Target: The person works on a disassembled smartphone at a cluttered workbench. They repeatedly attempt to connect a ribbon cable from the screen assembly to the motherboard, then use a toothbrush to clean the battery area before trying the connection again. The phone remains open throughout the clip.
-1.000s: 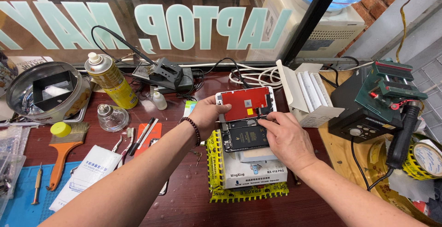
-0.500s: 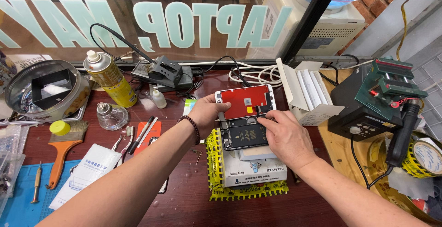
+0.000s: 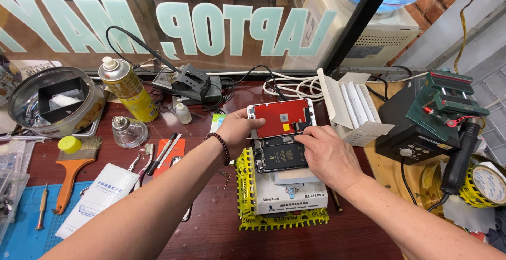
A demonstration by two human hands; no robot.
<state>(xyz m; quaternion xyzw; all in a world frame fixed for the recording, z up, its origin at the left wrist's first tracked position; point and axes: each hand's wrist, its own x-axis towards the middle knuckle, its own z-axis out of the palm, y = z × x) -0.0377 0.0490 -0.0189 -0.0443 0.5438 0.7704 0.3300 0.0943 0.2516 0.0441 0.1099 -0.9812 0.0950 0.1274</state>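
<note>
My left hand [image 3: 238, 131] grips the left edge of a phone screen panel [image 3: 279, 118], which shows a red back and is tipped up from the opened phone body [image 3: 278, 157]. The phone body lies on a white box [image 3: 292, 197] wrapped in yellow tape. My right hand [image 3: 326, 154] rests on the phone's right side, fingertips at the joint between the panel and the body. A dark bead bracelet circles my left wrist.
A yellow spray can [image 3: 126, 89], small glass bottle [image 3: 126, 131], metal bowl [image 3: 52, 104], brush [image 3: 74, 165], tweezers and a blue mat [image 3: 21, 228] lie to the left. An open white carton [image 3: 350, 110], a green-topped rework station [image 3: 429, 120] and a tape roll [image 3: 487, 183] stand right.
The red-backed panel has stayed tipped up in my left hand. My right hand's fingers have shifted slightly along the phone's upper right edge.
</note>
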